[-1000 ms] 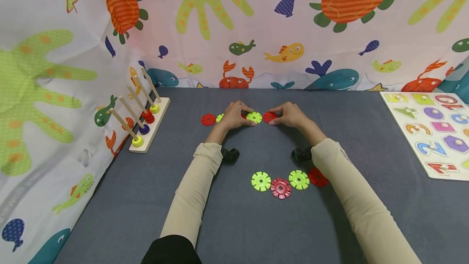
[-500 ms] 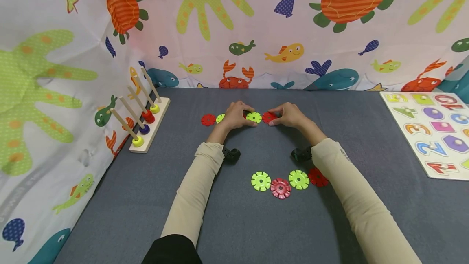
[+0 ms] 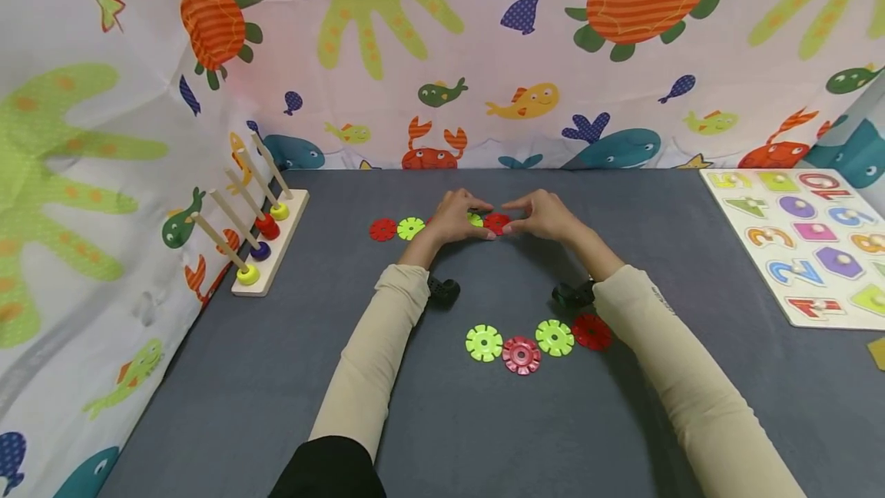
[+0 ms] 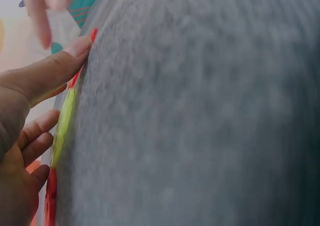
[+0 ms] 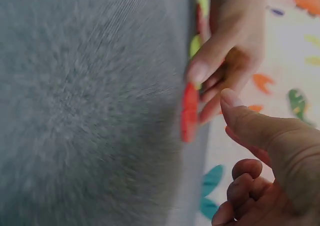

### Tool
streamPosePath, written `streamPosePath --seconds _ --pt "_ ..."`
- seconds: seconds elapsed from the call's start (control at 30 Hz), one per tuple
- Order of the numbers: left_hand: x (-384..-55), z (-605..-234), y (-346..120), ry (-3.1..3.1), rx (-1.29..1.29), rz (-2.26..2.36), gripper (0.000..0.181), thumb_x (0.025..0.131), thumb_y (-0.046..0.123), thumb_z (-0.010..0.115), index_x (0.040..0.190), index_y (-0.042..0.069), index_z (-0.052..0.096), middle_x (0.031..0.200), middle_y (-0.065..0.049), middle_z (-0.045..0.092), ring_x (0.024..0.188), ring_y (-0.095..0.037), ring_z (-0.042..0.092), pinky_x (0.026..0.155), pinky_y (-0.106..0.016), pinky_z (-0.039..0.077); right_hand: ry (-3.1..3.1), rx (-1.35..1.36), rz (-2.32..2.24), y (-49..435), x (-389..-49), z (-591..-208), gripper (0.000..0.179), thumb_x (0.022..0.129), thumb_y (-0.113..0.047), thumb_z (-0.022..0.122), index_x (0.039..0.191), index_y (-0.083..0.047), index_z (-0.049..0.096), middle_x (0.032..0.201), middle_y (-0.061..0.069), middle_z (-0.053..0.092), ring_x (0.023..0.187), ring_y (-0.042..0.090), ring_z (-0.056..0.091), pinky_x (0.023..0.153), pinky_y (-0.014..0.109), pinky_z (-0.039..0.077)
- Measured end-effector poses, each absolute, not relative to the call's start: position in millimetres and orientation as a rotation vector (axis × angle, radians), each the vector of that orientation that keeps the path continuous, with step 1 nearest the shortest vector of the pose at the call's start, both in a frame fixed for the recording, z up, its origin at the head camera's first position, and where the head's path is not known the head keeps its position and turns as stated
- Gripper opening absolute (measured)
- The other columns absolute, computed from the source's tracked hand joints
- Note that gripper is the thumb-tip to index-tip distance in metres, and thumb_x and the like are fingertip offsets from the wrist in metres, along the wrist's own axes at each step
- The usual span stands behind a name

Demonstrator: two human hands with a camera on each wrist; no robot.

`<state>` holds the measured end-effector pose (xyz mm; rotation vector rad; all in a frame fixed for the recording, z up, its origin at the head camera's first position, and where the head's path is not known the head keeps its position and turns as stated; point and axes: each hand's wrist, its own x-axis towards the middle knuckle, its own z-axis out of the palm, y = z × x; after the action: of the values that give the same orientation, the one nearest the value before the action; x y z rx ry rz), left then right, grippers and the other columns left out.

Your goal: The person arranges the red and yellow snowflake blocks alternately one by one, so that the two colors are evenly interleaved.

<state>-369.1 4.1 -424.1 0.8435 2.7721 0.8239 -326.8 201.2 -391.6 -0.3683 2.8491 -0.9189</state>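
A row of red and lime-green notched plastic discs lies along the far part of the table. My left hand (image 3: 452,218) arches over it, thumb and fingertips pinching the red disc (image 3: 497,223) at the right end. Beside it a green disc (image 3: 475,219) is mostly covered by that hand. My right hand (image 3: 548,217) hovers just right of the end disc, thumb and forefinger spread; in the right wrist view a gap separates it from the red disc (image 5: 189,113). Farther left in the row sit a red disc (image 3: 382,230) and a green disc (image 3: 411,228).
Nearer me lies a second group: two green discs, a pinkish-red disc (image 3: 522,356) and a red disc (image 3: 591,332) by my right sleeve. A wooden peg stacker (image 3: 293,217) with rings stands left. A number-and-shape puzzle board (image 3: 767,252) lies right.
My left hand has shifted right, from the green disc to the red end disc. The right hand has let go of that red disc. The head view has turned slightly right.
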Motion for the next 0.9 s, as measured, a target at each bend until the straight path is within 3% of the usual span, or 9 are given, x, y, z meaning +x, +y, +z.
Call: streamPosePath --seconds 0.2,0.47,0.73,0.9 --pt "-369 -427 9 2.776 0.841 0.841 0.051 0.072 0.040 0.076 0.119 0.024 0.064 0.117 -0.007 0.046 0.107 -0.022 0.036 0.091 -0.039 0.030 2.868 -0.509 -0.841 200 -294 -371 0.050 0.077 -0.029 0.074 0.122 -0.014 0.061 0.063 0.002 0.032 0.057 0.016 0.030 0.052 0.028 0.025" --pt "-368 -429 11 2.769 0.820 0.872 0.046 0.073 0.037 0.076 0.115 0.024 0.066 0.118 -0.008 0.046 0.109 -0.023 0.036 0.094 -0.041 0.029 2.708 -0.857 -0.779 186 -232 -374 0.060 0.071 -0.033 0.078 0.125 -0.015 0.059 0.074 0.010 0.046 0.062 0.013 0.036 0.056 0.026 0.030" --pt "-369 -427 9 2.758 0.827 0.876 0.048 0.073 0.038 0.076 0.117 0.023 0.065 0.122 -0.010 0.045 0.113 -0.025 0.036 0.095 -0.042 0.029 2.598 -1.135 -0.649 164 -197 -396 0.061 0.067 -0.036 0.080 0.121 -0.017 0.062 0.075 0.001 0.051 0.063 0.007 0.036 0.056 0.019 0.029" --pt "-368 -427 9 2.752 0.818 0.874 0.048 0.073 0.039 0.076 0.117 0.024 0.065 0.122 -0.009 0.045 0.113 -0.025 0.035 0.096 -0.042 0.029 2.635 -1.168 -0.572 157 -189 -400 0.060 0.064 -0.039 0.082 0.118 -0.019 0.065 0.074 -0.002 0.052 0.062 0.005 0.037 0.054 0.017 0.030"
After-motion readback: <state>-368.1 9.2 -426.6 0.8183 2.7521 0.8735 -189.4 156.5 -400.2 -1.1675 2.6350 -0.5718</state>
